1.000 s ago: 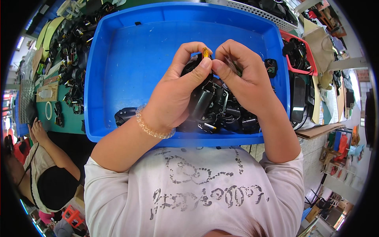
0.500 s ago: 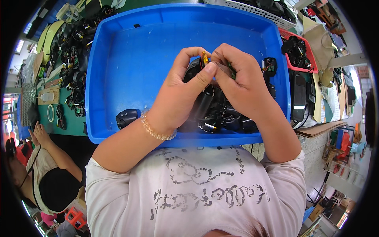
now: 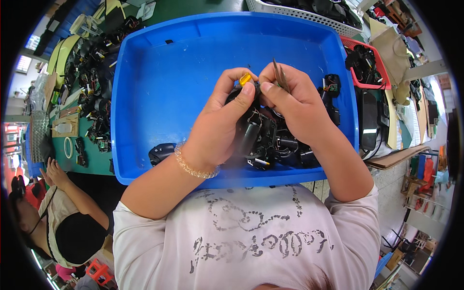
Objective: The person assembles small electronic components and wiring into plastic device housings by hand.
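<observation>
Hands: both are working close together above the blue tray (image 3: 159,82), almost touching.
Left hand (image 3: 220,123): it is pinching a small yellow part (image 3: 245,79) between thumb and forefinger, at the top of a black assembly (image 3: 258,133) that it is cradling.
Right hand (image 3: 295,104): it is gripping thin metal tweezers (image 3: 279,77), whose free end is sticking up and away from the person; the tips are hidden behind the fingers.
Key relation: the yellow part is sitting just left of the right hand's fingertips, so the left hand is nearer it; the tweezers' long axis is running steeply down toward the part.
Tray: more black parts (image 3: 309,154) are lying heaped under the hands.
Bystander: another person's hand (image 3: 54,171) is resting at the green bench (image 3: 92,164), far left.
</observation>
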Demonstrator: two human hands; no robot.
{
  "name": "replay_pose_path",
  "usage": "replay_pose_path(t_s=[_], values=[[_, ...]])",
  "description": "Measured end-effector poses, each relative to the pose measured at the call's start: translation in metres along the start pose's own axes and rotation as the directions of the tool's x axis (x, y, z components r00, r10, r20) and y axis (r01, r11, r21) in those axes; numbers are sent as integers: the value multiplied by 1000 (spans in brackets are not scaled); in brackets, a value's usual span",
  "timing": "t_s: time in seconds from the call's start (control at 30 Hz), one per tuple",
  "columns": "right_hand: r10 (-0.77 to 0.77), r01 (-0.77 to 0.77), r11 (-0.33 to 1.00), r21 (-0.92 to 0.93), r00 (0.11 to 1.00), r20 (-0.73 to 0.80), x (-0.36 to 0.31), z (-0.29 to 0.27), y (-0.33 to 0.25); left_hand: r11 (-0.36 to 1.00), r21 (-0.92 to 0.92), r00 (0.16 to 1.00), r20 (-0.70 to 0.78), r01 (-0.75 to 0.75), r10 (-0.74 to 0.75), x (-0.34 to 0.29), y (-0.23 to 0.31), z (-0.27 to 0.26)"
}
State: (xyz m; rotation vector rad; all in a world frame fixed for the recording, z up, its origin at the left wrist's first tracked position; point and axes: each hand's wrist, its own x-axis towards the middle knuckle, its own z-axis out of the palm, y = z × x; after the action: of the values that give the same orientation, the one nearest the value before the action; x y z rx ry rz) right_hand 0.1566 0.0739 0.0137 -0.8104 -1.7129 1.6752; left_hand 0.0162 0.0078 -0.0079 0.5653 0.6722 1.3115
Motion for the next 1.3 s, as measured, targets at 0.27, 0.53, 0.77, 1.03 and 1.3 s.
replay_pose_path(t_s=[0.27, 0.53, 0.77, 1.03, 1.3], values=[[210, -229, 928, 295, 973, 94, 5, -11, -5, 1000, 25, 1000, 13, -1, 1, -1, 3, 0], [-120, 106, 959, -263, 992, -40, 1, -1, -1, 997, -76, 992, -118, 22, -31, 2, 3, 2], [-90, 72, 881, -468, 996, -16, 4, -5, -9, 997, -82, 994, -108, 3, -12, 3, -2, -2], [-225, 199, 828, -524, 974, 16, 2, -3, -6, 990, 112, 988, -120, -81, 95, 1, -4, -1], [-325, 277, 777, -565, 946, 16, 3, -4, -3, 990, 121, 995, -55, -71, 78, 4, -3, -5]])
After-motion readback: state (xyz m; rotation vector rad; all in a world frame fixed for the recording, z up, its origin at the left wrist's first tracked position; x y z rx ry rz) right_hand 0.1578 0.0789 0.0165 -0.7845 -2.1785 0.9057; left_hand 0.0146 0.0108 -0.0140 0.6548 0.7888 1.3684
